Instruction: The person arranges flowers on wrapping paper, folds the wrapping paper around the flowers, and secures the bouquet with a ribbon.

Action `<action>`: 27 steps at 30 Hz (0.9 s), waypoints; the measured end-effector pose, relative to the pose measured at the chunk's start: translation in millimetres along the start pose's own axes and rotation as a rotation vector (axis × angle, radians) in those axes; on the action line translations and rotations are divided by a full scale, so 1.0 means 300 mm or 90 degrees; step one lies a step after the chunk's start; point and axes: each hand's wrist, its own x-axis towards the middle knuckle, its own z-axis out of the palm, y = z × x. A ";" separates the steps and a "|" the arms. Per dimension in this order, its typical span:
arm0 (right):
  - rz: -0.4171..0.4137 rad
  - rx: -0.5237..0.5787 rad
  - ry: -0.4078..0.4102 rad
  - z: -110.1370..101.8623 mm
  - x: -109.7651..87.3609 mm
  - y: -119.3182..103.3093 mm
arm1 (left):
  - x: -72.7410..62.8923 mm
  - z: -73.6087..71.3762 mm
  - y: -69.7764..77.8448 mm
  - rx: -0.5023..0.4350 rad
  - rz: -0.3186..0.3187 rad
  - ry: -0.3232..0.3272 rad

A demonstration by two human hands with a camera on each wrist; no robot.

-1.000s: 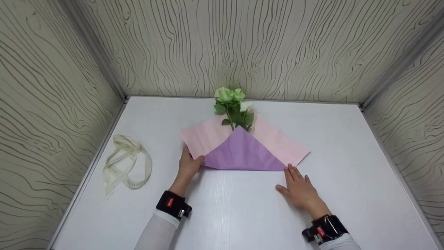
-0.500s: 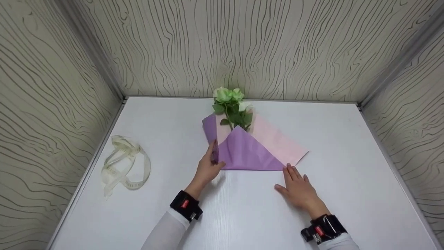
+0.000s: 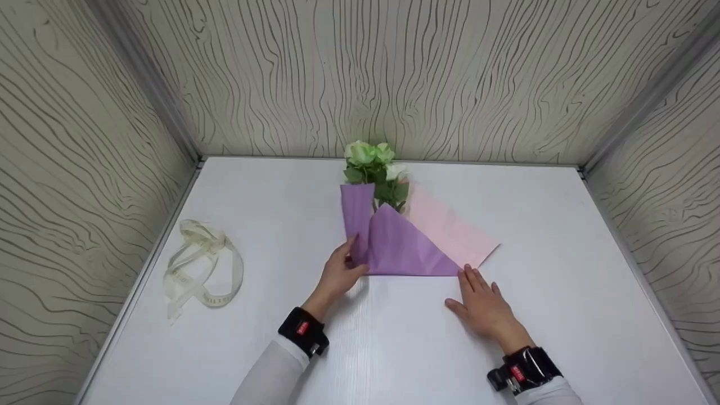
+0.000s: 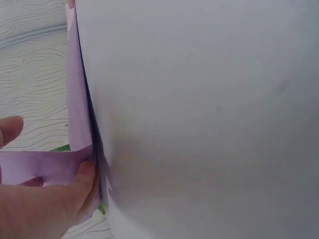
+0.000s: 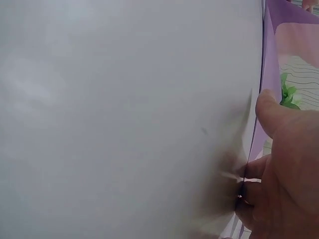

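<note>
A sheet of wrapping paper (image 3: 413, 247), purple outside and pale pink inside, lies on the table with its bottom folded up to a peak. White-green roses (image 3: 363, 153) with green leaves stick out of its top; their lower stems are hidden. My left hand (image 3: 336, 275) grips the left flap (image 3: 357, 205), which is turned inward with its purple side up. In the left wrist view, the left thumb (image 4: 85, 172) presses at the paper's fold. My right hand (image 3: 484, 306) rests with extended fingers on the right bottom corner of the paper, where the pink side (image 3: 450, 225) still faces up.
A loosely coiled cream ribbon (image 3: 203, 239) with printed lettering lies on the left of the white table (image 3: 394, 349). Wood-grain patterned panels (image 3: 450, 73) stand behind the table and on both sides.
My left hand has moved right, folding the paper's left flap inward over part of the leaves and the pink side. The right hand has stayed at the right corner.
</note>
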 end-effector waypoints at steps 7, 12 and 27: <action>0.002 0.001 -0.004 -0.002 0.001 -0.001 | 0.012 0.016 -0.004 0.003 0.019 -0.014; 0.001 0.001 -0.004 -0.004 0.000 -0.001 | 0.017 0.037 0.018 -0.036 0.043 -0.023; -0.005 0.003 0.009 -0.017 -0.007 -0.007 | 0.022 0.098 0.047 0.185 0.042 -0.036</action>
